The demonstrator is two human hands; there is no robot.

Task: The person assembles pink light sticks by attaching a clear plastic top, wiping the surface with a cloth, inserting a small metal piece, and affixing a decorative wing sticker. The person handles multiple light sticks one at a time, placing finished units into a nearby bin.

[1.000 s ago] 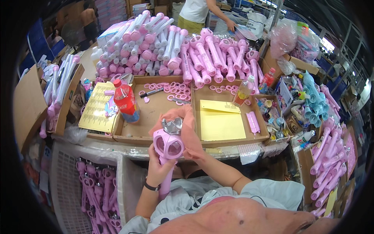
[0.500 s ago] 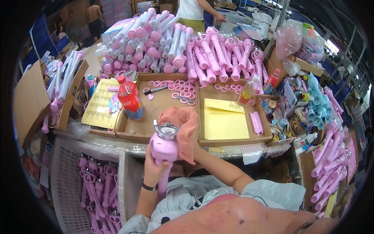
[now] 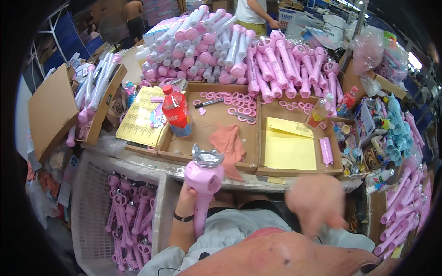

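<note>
The left hand (image 3: 187,197) is holding a pink wand (image 3: 204,178) nearly upright by the tabletop's (image 3: 248,183) front edge, its grip clamping around it. The right hand (image 3: 315,200) is showing blurred, its grip unclear. An orange cloth (image 3: 229,143) is overhanging a cardboard tray's (image 3: 200,133) front edge.

Workshop-like interior, crowded. Near: tabletop (image 3: 251,179) with pale, worn front edge, running left to right. Far left: blue panel (image 3: 72,32) upright, round fan (image 3: 112,28) to its right, dark and indistinct. Far: pale boxes (image 3: 161,11) stacked high. Far right: slim metal post (image 3: 359,20); dark roof (image 3: 405,20) beyond. Light: bright strip (image 3: 348,5) overhead, far; white glare (image 3: 414,61) at right, window or lamp unclear.
</note>
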